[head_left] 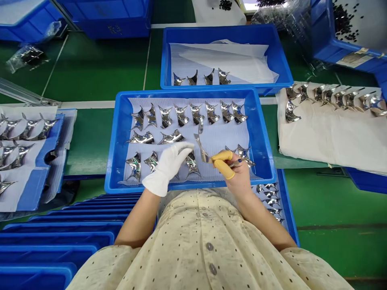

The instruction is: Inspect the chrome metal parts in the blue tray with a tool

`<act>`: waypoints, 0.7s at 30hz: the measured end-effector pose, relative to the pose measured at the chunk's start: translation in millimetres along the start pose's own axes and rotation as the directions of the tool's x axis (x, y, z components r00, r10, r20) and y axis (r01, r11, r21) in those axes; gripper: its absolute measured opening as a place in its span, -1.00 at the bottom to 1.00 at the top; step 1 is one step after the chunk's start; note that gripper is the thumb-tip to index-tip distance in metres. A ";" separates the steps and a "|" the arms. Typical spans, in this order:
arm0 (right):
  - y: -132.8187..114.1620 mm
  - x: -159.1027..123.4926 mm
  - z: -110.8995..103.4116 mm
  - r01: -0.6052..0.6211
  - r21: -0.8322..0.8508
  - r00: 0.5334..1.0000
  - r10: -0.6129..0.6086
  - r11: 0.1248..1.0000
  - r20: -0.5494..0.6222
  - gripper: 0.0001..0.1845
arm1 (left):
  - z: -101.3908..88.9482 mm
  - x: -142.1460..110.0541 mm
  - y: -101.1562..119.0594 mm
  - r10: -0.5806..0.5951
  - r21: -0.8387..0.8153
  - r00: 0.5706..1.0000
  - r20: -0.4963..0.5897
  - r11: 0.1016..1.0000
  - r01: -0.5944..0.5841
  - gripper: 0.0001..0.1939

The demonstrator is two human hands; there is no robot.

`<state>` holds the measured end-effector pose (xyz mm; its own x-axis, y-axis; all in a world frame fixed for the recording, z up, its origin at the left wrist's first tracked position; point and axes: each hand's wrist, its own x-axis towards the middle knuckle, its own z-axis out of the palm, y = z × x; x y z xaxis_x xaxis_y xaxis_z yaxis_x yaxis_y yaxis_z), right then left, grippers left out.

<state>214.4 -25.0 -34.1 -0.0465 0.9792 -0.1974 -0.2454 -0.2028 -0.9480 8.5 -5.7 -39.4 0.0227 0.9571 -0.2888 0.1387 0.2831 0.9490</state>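
My right hand (234, 169), with yellow finger cots on thumb and forefinger, pinches a shiny curved metal part (201, 149) above the blue tray (188, 186). A thin pen-like tool with a dark blue tip (236, 163) also lies across that hand. To its left, my left hand (169, 163) in a white glove has its fingers stretched out, with nothing visible in them. It hovers over the front row, hiding some parts. Metal parts such as this pronged one (192, 165) lie in rows on the tray's white paper liner (181, 150).
Behind stands another blue tray (226, 30) with paper and several metal parts. More parts lie on a paper-covered stack at left (22, 173) and on white paper at right (329, 133). Blue trays (54, 241) are stacked at lower left. A blue bin (341, 48) is at upper right.
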 end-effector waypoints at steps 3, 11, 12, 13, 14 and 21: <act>-6.8 2.1 -14.4 -0.048 0.045 0.998 0.050 0.998 -0.035 -0.59 | -13.3 4.9 -3.7 0.111 0.260 0.994 -0.017 0.960 -0.103 -0.78; -13.7 2.1 -9.0 -0.286 0.390 0.958 0.245 0.875 0.152 -0.54 | -3.3 7.5 2.7 0.122 0.363 0.982 0.141 0.917 -0.166 -0.71; -13.5 2.4 -7.6 -0.299 0.403 0.953 0.252 0.865 0.166 -0.54 | -2.4 8.7 0.8 0.132 0.427 0.981 0.140 0.886 -0.180 -0.72; -13.0 2.7 -6.4 -0.309 0.413 0.950 0.258 0.857 0.175 -0.55 | -2.0 9.9 -1.7 0.141 0.489 0.980 0.139 0.851 -0.192 -0.72; -12.1 3.1 -5.5 -0.313 0.421 0.949 0.260 0.851 0.179 -0.55 | -2.0 10.9 -4.1 0.147 0.542 0.979 0.141 0.816 -0.201 -0.73; -11.5 6.1 -32.3 -0.049 0.146 0.998 0.053 0.988 -0.024 -0.60 | -6.3 7.7 -14.0 0.145 0.750 0.981 0.130 0.632 -0.193 -0.68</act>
<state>248.3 -16.8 -32.5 -0.0359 0.9667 -0.2534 -0.3812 -0.2477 -0.8907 0.5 -1.9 -54.1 0.1707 0.9719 -0.1619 0.8261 -0.0516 0.5611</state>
